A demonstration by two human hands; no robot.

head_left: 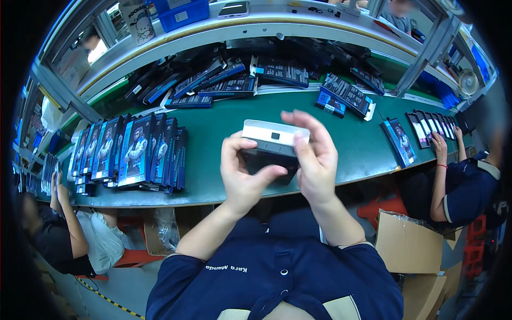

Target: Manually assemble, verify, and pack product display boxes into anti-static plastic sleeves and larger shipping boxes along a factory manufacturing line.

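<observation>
In front of my chest I hold a slim dark cardboard box [265,160] between both hands, one end facing up. Its white inner flap [274,133] stands out at that end, with a small dark square cut in it. My left hand [240,173] grips the box's left side, thumb across its face. At the right side my right hand [319,160] has its thumb pressed on the flap's edge, while its fingers curve behind. The lower part of the box is in shadow and partly hidden by my hands.
Upright printed boxes [136,152] stand in rows at the left of the green bench [224,120]. More boxes [280,72] lie heaped under the shelf [213,34]. Co-workers sit on both sides; the right one handles trays [421,128]. Open cartons [408,242] stand lower right.
</observation>
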